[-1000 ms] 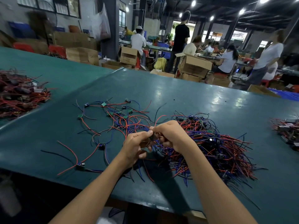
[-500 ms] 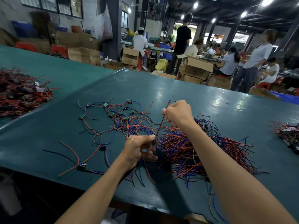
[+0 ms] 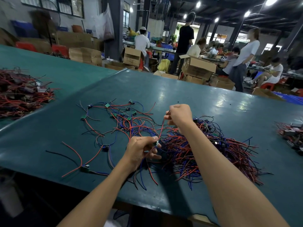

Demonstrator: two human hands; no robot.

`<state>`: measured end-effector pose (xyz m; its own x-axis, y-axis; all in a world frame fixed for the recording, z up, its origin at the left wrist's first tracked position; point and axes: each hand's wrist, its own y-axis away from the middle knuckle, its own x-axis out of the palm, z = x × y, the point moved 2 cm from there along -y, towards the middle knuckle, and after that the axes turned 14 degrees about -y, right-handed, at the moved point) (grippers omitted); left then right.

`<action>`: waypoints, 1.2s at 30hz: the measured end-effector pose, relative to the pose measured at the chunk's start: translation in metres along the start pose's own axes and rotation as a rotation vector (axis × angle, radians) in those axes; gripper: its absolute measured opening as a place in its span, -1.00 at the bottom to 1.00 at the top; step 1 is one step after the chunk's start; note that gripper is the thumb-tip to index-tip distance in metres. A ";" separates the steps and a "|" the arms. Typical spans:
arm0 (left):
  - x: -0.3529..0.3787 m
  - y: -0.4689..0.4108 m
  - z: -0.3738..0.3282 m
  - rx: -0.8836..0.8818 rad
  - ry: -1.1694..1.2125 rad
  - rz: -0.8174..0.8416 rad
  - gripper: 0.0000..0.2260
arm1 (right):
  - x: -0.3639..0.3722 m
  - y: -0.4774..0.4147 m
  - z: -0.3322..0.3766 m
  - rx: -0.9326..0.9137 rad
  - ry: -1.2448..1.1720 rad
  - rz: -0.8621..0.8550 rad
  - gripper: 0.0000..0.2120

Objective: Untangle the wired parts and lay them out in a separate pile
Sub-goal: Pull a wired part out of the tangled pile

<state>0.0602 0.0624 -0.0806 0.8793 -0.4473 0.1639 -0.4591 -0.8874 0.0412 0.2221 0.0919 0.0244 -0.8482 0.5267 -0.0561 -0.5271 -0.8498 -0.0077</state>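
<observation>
Teal-green sheet table covering (image 3: 180, 95): smooth, with a soft sheen and pale highlights, creased along one fold; tangled heap of red, blue and black wires (image 3: 213, 153): smooth plastic insulation, faintly glossy; thin red wire (image 3: 161, 128): the same plastic sheath; small green circuit boards (image 3: 107, 105): rigid, matt; brown cardboard boxes (image 3: 198, 68): dull, matt paperboard; low red stool (image 3: 266, 86): moulded plastic.
</observation>
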 end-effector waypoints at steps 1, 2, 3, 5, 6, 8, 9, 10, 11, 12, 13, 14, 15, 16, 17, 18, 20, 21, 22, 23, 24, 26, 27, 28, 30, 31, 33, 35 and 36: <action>0.000 0.000 0.000 0.009 0.007 -0.020 -0.68 | 0.001 0.004 0.004 -0.001 -0.061 0.027 -0.77; 0.000 0.001 -0.001 0.011 0.016 -0.044 -0.69 | 0.002 0.012 0.008 0.020 -0.135 0.071 -0.79; 0.000 0.000 -0.002 0.004 0.037 -0.065 -0.67 | 0.002 0.021 0.011 0.049 -0.200 0.129 -0.68; 0.000 -0.002 -0.003 -0.022 0.105 -0.082 -0.59 | -0.001 0.039 0.010 0.013 -0.208 0.197 -0.45; 0.000 -0.003 -0.003 -0.036 0.139 -0.077 -0.59 | -0.003 0.051 0.005 -0.061 -0.150 0.183 -0.43; -0.002 -0.005 -0.003 -0.066 0.182 -0.060 -0.61 | -0.007 0.077 -0.007 -0.273 0.027 0.065 -0.63; -0.003 -0.006 -0.002 -0.076 0.191 -0.057 -0.61 | -0.009 0.086 -0.017 -0.337 0.118 0.008 -0.78; -0.004 -0.007 -0.001 -0.079 0.200 -0.057 -0.60 | -0.010 0.094 -0.028 -0.356 0.197 -0.010 -0.79; -0.005 -0.008 -0.001 -0.080 0.210 -0.055 -0.59 | -0.009 0.099 -0.040 -0.329 0.259 0.027 -0.71; -0.005 -0.008 0.000 -0.082 0.216 -0.052 -0.59 | -0.006 0.103 -0.052 -0.261 0.287 0.100 -0.67; -0.006 -0.009 -0.001 -0.085 0.217 -0.045 -0.59 | -0.001 0.106 -0.063 -0.167 0.263 0.183 -0.67; -0.006 -0.009 -0.001 -0.093 0.214 -0.034 -0.60 | 0.004 0.108 -0.071 -0.084 0.194 0.254 -0.70; -0.005 -0.008 -0.001 -0.100 0.209 -0.022 -0.61 | 0.009 0.109 -0.078 -0.033 0.116 0.293 -0.74; -0.004 -0.008 -0.001 -0.101 0.206 -0.013 -0.62 | 0.013 0.109 -0.081 -0.034 0.073 0.304 -0.76; -0.003 -0.008 -0.001 -0.096 0.208 -0.011 -0.65 | 0.018 0.109 -0.082 -0.068 0.068 0.297 -0.72; -0.002 -0.008 -0.002 -0.092 0.210 -0.014 -0.67 | 0.022 0.109 -0.083 -0.103 0.062 0.282 -0.67; -0.001 -0.007 -0.002 -0.091 0.206 -0.021 -0.71 | 0.026 0.110 -0.085 -0.145 0.018 0.241 -0.63; -0.001 -0.006 -0.002 -0.090 0.205 -0.024 -0.72 | 0.028 0.110 -0.086 -0.157 -0.001 0.224 -0.64; -0.002 -0.005 -0.003 -0.090 0.199 -0.031 -0.74 | 0.029 0.110 -0.088 -0.165 -0.010 0.203 -0.65; -0.002 -0.005 -0.004 -0.094 0.190 -0.047 -0.75 | 0.029 0.110 -0.090 -0.164 0.007 0.188 -0.65; -0.002 -0.005 -0.003 -0.096 0.181 -0.077 -0.75 | 0.029 0.110 -0.091 -0.156 0.036 0.188 -0.65; -0.002 -0.006 -0.002 -0.086 0.192 -0.150 -0.75 | 0.023 0.115 -0.091 -0.164 0.119 0.238 -0.67; -0.001 -0.007 -0.001 -0.070 0.201 -0.178 -0.75 | 0.019 0.118 -0.089 -0.192 0.176 0.273 -0.67; -0.001 -0.008 0.000 -0.054 0.197 -0.199 -0.75 | 0.013 0.122 -0.087 -0.233 0.250 0.296 -0.67; -0.002 -0.010 0.001 -0.028 0.171 -0.207 -0.75 | 0.002 0.130 -0.082 -0.317 0.370 0.317 -0.69; -0.002 -0.010 0.002 -0.021 0.162 -0.207 -0.74 | -0.002 0.134 -0.080 -0.334 0.388 0.328 -0.71; -0.004 -0.011 0.004 -0.019 0.156 -0.219 -0.74 | -0.008 0.142 -0.078 -0.340 0.386 0.352 -0.73; -0.005 -0.011 0.004 -0.016 0.161 -0.233 -0.73 | -0.013 0.150 -0.079 -0.367 0.378 0.363 -0.74; -0.006 -0.011 0.004 -0.014 0.154 -0.235 -0.73 | -0.015 0.153 -0.081 -0.383 0.364 0.361 -0.74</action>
<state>0.0610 0.0745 -0.0862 0.9325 -0.2065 0.2962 -0.2477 -0.9627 0.1088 0.1587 -0.0482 -0.0564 -0.8615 0.2210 -0.4572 -0.0981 -0.9558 -0.2771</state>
